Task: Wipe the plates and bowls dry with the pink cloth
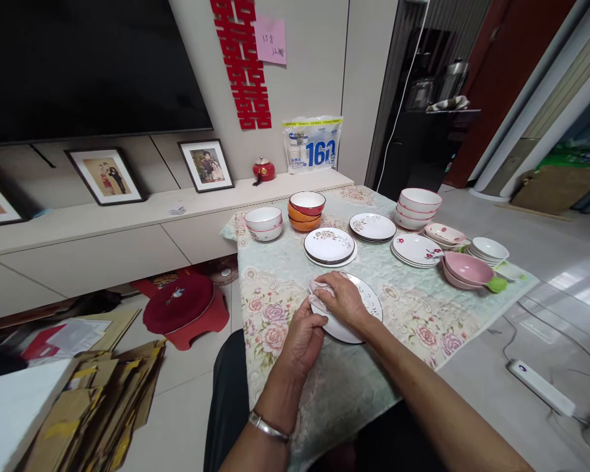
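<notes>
A white plate [368, 308] with a dark rim and a scroll pattern is in front of me at the near part of the table. My left hand [305, 334] grips its left edge, thumb on top. In my right hand [341, 298] is a crumpled whitish cloth [319, 295], pressed onto the plate's upper left; whether it is fabric or tissue I cannot tell. Just beyond lies a stack of patterned plates [329, 245]. Farther right are another plate stack [372, 227] and plates with red flowers [415, 250].
White bowls [264, 223], red and orange bowls [307, 210] and a tall bowl stack [417, 207] stand toward the back. Pink leaf-shaped bowls [467, 270] sit by the right edge of the cloth-covered table [275, 295]. A red stool [181, 308] and flattened cardboard [93, 406] are on the left.
</notes>
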Demonstrator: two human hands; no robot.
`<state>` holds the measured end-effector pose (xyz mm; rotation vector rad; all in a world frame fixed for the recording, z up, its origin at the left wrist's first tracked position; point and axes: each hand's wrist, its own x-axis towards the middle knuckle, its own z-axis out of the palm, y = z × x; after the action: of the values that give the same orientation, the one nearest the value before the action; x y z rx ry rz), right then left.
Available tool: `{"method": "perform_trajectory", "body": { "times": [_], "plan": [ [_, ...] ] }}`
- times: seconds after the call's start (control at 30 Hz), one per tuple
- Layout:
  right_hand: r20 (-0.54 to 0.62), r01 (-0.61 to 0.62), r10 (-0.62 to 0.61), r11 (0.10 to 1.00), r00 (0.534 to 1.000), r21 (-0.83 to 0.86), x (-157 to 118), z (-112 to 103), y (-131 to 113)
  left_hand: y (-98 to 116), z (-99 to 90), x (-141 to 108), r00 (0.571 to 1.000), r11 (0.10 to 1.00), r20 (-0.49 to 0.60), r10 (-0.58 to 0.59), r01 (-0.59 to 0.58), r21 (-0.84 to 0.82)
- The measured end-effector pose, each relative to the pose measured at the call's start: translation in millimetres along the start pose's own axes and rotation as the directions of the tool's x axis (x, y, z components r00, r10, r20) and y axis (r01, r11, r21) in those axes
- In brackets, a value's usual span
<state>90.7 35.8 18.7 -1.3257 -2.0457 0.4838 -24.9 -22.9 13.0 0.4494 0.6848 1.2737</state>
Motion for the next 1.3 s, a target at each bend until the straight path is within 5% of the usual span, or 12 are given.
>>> {"method": "perform_trajectory", "body": {
  "times": [0.3,0.57,0.8,0.93,1.13,1.3],
  "plan": [
    [0.291,0.185,-0.248,0.956,0.924,0.227,-35.2,-29.1,-0.9,11.2,4.1,-0.5,0.988,0.971,-0.076,-0.131,0.113,-0.209],
    [0.467,0.134,-0.154,0.988,0.871,0.077,-55.1,-74.8,11.1,-1.1,0.0,5.6,0.998,0.994,-0.046,-0.036,0.031,-0.109],
    [0.211,-0.016,0.076,0.962,0.975,-0.274,-31.7,-62.8,15.6,-4.4,-7.7,5.5,0.999,0.995,-0.036,-0.001,-0.002,-0.097],
    [0.064,-0.131,0.163,0.926,0.984,-0.353,-11.7,-39.3,-1.2,-4.1,-8.2,6.1,1.0,0.994,-0.023,-0.003,0.0,-0.105],
    [0.213,0.085,-0.069,0.994,0.975,-0.071,-16.3,-25.3,-10.8,-6.7,-12.5,8.9,1.0,0.994,-0.016,0.015,-0.017,-0.111],
    [0.45,0.187,-0.208,0.978,0.868,0.09,-40.7,-49.0,-1.9,-8.3,-11.4,9.0,1.0,0.993,-0.011,0.023,-0.024,-0.117]
  ]
}}
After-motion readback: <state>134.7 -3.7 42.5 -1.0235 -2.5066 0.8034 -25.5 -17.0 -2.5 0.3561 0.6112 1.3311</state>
